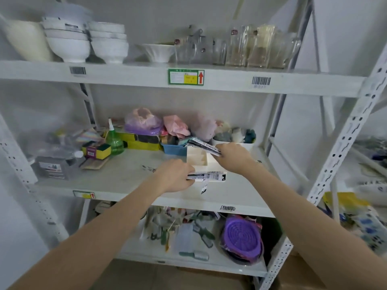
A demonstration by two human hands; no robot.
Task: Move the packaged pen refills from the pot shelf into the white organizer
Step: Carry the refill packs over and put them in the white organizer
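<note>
Two hands, each gripping refill packets: the left hand (174, 174) holds one pack (206, 176) at the white organizer's (196, 158) front; the right hand (232, 155) holds another pack (204, 145) above its compartments.

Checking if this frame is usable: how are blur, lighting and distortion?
Head view: soft all over, print on the refill packs unreadable; light flat and dim, no glare; wide-angle lens bows the uprights; both hands, left and right, remain distinguishable at the organizer.
</note>
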